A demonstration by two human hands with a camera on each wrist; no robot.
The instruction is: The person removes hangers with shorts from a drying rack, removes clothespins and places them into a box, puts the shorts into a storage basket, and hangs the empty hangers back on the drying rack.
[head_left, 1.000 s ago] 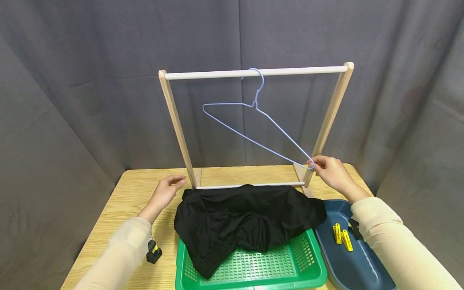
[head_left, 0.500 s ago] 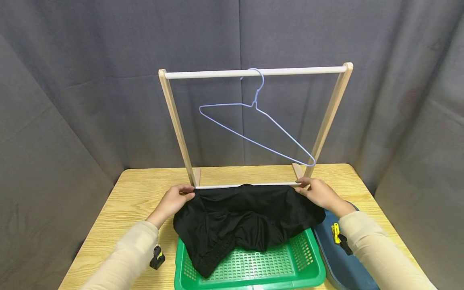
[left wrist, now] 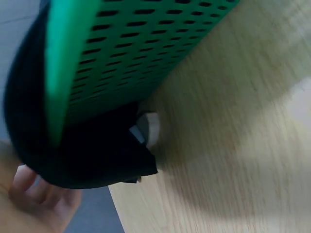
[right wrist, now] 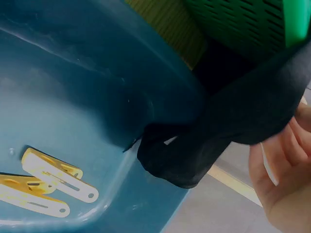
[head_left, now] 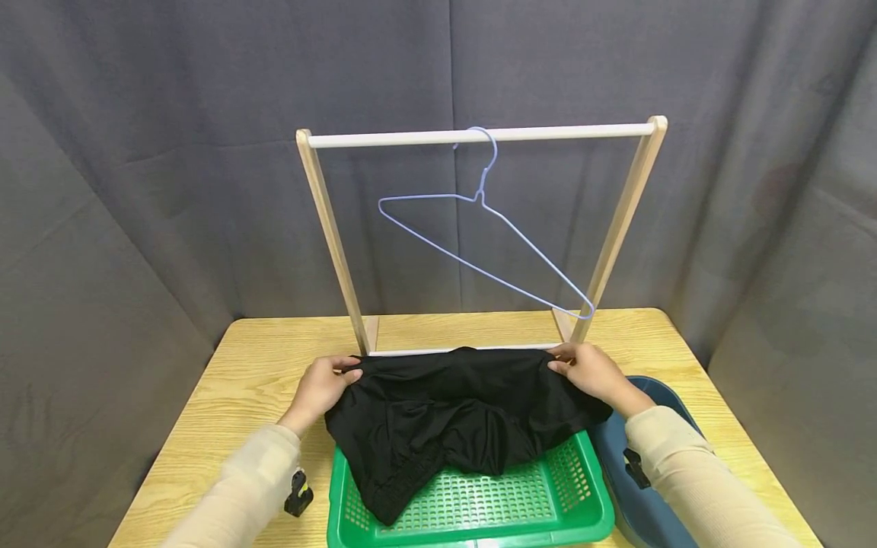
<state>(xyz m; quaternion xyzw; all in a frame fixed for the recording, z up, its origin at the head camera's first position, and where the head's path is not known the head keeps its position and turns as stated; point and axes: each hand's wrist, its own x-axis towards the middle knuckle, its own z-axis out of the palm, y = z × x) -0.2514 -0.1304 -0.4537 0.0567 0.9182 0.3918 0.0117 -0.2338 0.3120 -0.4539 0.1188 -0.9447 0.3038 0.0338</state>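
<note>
A black garment (head_left: pixel 466 403), its exact kind hidden by the folds, lies draped over the back of a green basket (head_left: pixel 596 517). My left hand (head_left: pixel 323 390) pinches its far left corner between thumb and fingers. At the far right part of the same edge, my right hand (head_left: pixel 591 374) pinches the cloth. The left wrist view has the black cloth (left wrist: pixel 97 160) hanging over the basket's rim beside the fingers. In the right wrist view, a black end of it droops over the blue tray.
Behind the basket stands a wooden rack (head_left: pixel 329 236) with a lilac hanger (head_left: pixel 527 243) hooked on its top bar, tilted down to the right. A blue tray (head_left: pixel 623 487) at the right holds yellow clothespins (right wrist: pixel 60 177). A grey curtain (head_left: pixel 205 190) hangs behind the table (head_left: pixel 226 396).
My right hand has let go of the hanger's right corner and come down to the garment. My left hand has moved right onto the garment's left corner. Both now pinch the cloth.
</note>
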